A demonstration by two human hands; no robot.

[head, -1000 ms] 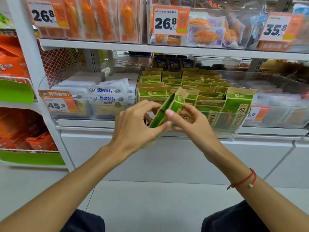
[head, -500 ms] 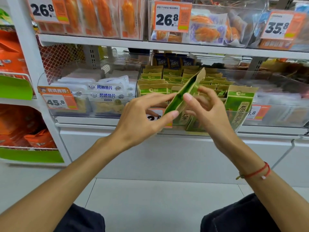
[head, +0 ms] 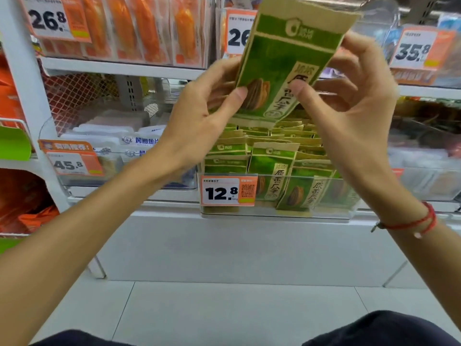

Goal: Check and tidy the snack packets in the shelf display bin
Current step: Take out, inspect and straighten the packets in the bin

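I hold one green packet point(head: 287, 68) up in front of me, above the clear bin point(head: 324, 193), pinched between my left hand point(head: 199, 116) and right hand point(head: 354, 96), front facing me. This looks like the checking step. Next it should go back upright among the packets in the bin point(head: 272, 171), near the front row.

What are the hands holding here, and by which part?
One green snack packet, pinched near its lower edge: left hand at its left side, right hand at its right.
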